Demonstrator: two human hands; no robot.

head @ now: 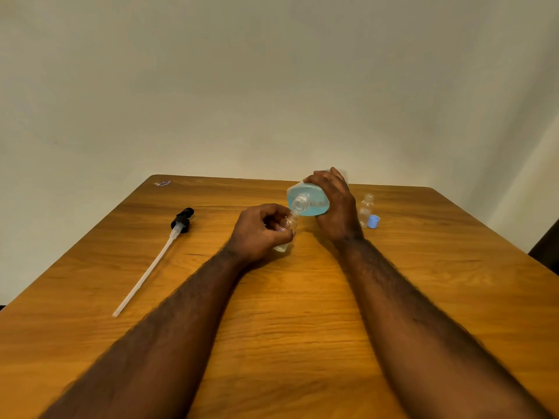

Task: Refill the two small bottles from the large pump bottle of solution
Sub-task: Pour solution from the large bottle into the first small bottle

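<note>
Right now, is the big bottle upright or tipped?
Tipped. Right hand holds the big bottle sideways, open neck at the mouth of the small bottle.

No words or numbers can be read here. A small sticker [162,183] lies on the far left corner of the table [272,297]. It has coloured marks on it, but they are too tiny and blurry to read.

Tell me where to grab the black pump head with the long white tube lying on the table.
Pinch the black pump head across its thick collar, from above: it lies flat on the wooden table, and the thin white dip tube trailing toward the near edge would likely bend.
</note>
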